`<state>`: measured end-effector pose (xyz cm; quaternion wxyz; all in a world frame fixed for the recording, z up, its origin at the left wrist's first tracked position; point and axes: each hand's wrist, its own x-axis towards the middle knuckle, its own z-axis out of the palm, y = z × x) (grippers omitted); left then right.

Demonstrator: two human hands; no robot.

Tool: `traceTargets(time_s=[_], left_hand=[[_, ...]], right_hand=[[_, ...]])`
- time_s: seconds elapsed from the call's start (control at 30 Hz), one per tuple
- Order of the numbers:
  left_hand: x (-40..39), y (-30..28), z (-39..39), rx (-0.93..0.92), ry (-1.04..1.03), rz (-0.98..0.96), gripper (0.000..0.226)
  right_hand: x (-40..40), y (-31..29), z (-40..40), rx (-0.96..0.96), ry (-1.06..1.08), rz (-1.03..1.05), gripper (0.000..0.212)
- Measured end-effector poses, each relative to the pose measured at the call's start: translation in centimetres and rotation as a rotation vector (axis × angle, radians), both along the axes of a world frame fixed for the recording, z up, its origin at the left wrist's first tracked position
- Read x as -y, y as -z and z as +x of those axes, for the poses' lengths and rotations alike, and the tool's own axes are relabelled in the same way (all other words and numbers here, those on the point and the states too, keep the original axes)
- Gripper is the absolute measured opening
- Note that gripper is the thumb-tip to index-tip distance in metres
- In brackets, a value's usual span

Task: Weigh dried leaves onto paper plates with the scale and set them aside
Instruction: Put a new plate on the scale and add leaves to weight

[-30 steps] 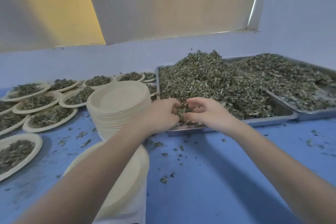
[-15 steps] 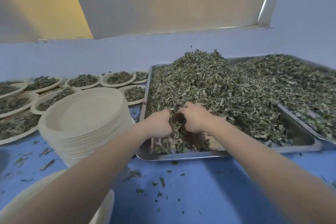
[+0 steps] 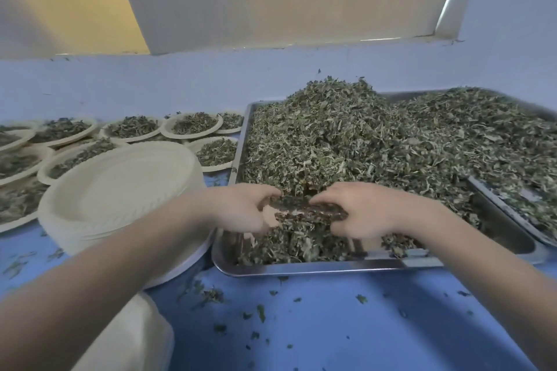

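A big heap of dried leaves [image 3: 331, 141] fills a steel tray [image 3: 331, 268] in front of me. My left hand [image 3: 241, 208] and my right hand [image 3: 361, 211] meet at the heap's near edge, fingers curled around a clump of leaves [image 3: 304, 214] between them. A tall stack of empty paper plates [image 3: 120, 190] stands just left of the tray. Behind it lie several filled paper plates [image 3: 193, 125]. A pale plate-like object [image 3: 135, 340] sits at the bottom left, partly hidden by my left arm. No scale can be made out.
A second steel tray [image 3: 512, 208] of leaves overlaps the first on the right. Loose leaf bits [image 3: 211, 295] are scattered over the blue tabletop [image 3: 331, 325]. A blue wall rises behind the trays.
The view has come closer to the tray. Both hands have dug deeper into the near edge of the heap and gathered a larger clump between them.
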<state>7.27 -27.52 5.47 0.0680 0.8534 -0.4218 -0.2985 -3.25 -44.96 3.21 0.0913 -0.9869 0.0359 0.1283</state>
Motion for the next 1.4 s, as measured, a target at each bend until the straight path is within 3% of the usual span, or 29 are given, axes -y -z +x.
traceTargets(time_s=[0.07,0.13,0.2,0.27,0.33,0.43,0.57,0.63,0.73,0.8,0.93,1.0,1.17,1.3,1.4], left_hand=[[-0.4,-0.1,-0.4,0.049,0.032,0.150,0.088],[0.1,0.8,-1.3,0.163,0.047,0.228,0.084],[0.9,2.0,-1.7,0.176,-0.011,0.141,0.068],[1.4,2.8,-1.9,0.075,-0.124,-0.009,0.047],[1.6,3.0,-1.8,0.090,-0.174,-0.125,0.042],[1.7,2.4,-1.5,0.111,-0.258,-0.286,0.055],[1.8,0.5,-1.6,0.117,-0.211,-0.405,0.080],[1.9,-0.2,-1.9,0.034,-0.242,-0.462,0.095],[1.7,-0.7,-2.6,-0.142,-0.319,-0.575,0.093],[1.4,-1.0,-2.9,-0.160,-0.356,-0.631,0.086],[-0.8,-1.9,-3.6,-0.278,-0.414,-0.717,0.079],[-2.7,-2.7,-4.1,-0.267,-0.431,-0.745,0.071],[-10.0,-4.5,-5.5,-0.256,-0.441,-0.827,0.043],[-17.2,-4.7,-7.0,-0.308,-0.405,-0.842,0.038],[-21.6,-3.7,-7.7,-0.247,-0.424,-0.731,0.041]], right_hand=[[-0.3,0.2,-0.5,-0.095,0.039,-0.079,0.085],[-1.9,0.9,0.0,-0.077,0.059,-0.047,0.089],[-3.2,1.9,1.2,0.049,0.058,0.103,0.067],[-4.0,2.6,2.3,0.148,0.075,0.280,0.036],[-4.3,2.5,2.7,0.211,0.140,0.447,0.033],[-4.3,1.6,2.6,0.322,0.251,0.643,0.035],[-4.3,-0.3,2.3,0.450,0.350,0.767,0.036],[-4.3,-1.0,2.3,0.484,0.413,0.832,0.033],[-4.7,-2.0,2.1,0.504,0.460,0.922,0.027],[-5.3,-2.7,1.8,0.518,0.450,0.958,0.025],[-7.2,-4.3,1.3,0.472,0.446,0.992,0.068],[-9.0,-5.3,1.0,0.447,0.413,0.988,0.064],[-15.2,-7.5,-0.2,0.412,0.214,0.998,0.018],[-20.7,-7.5,-1.1,0.318,0.034,1.009,0.017],[-24.4,-5.9,-1.3,0.261,-0.006,0.951,0.021]])
